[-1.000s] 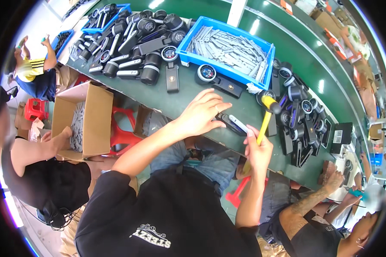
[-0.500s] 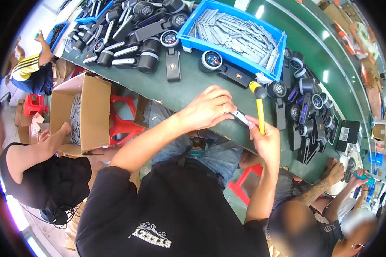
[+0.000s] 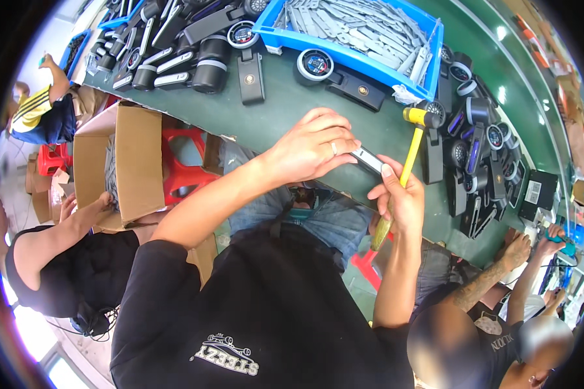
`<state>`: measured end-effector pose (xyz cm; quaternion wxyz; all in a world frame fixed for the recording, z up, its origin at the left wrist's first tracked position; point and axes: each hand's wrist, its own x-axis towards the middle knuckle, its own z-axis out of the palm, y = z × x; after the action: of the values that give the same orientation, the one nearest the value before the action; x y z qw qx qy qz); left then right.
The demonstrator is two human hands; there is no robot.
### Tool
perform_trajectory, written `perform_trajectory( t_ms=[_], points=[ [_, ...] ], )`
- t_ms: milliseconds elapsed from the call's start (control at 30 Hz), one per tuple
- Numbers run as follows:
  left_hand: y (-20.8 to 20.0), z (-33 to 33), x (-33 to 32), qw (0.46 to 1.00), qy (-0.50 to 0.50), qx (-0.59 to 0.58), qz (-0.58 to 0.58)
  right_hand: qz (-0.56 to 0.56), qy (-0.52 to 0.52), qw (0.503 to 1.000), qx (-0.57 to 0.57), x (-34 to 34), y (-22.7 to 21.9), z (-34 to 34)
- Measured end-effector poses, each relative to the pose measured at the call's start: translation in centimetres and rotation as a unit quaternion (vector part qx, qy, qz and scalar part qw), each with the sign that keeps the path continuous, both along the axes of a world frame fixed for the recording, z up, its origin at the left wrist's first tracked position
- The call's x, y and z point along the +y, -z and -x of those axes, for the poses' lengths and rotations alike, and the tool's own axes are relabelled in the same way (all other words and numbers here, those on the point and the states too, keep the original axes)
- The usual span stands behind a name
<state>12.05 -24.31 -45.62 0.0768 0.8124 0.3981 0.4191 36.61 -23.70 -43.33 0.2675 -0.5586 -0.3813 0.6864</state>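
Above the near table edge, my left hand is closed on one end of a slim black handle piece with a light grey strip. My right hand steadies its other end with the thumb and fingertips. That same hand also holds a small mallet, its yellow shaft slanting through the palm, its yellow-and-black head pointing away from me. The lower grip, greenish and worn, sticks out below the palm. My left fingers hide part of the handle piece.
Beyond my hands stands a blue bin of grey strips. Black round-headed devices pile up left and right of it. A cardboard box holding grey strips stands at left, beside a seated person. Other people sit at right.
The mallet has tilted in my right hand, its head swinging to the right and its grip end coming into sight. The handle piece stays between both hands. The view has shifted slightly.
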Motion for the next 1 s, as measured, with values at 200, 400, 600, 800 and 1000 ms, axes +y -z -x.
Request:
perform_trajectory(
  t_ms=[200,400,600,800,1000],
  points=[
    [0.0,-0.1,-0.1,1.0,-0.006,0.012,-0.009,0.01,-0.029,0.999,-0.016,0.3,-1.0,-0.2],
    [0.4,-0.1,-0.1,0.998,-0.019,0.05,-0.028,-0.01,-0.011,1.0,-0.016,0.2,0.4,-0.6],
    [-2.2,-1.6,0.7,0.99,0.01,0.114,-0.087,-0.031,-0.021,0.999,-0.016,0.2,0.4,-0.3],
    [-1.1,-1.8,1.1,0.983,0.058,0.164,-0.055,-0.062,-0.03,0.998,0.009,0.0,0.9,-0.7],
    [-1.5,-2.1,0.9,0.982,0.064,0.167,-0.055,-0.092,0.0,0.996,0.018,-0.4,1.5,-0.5]
  ],
)
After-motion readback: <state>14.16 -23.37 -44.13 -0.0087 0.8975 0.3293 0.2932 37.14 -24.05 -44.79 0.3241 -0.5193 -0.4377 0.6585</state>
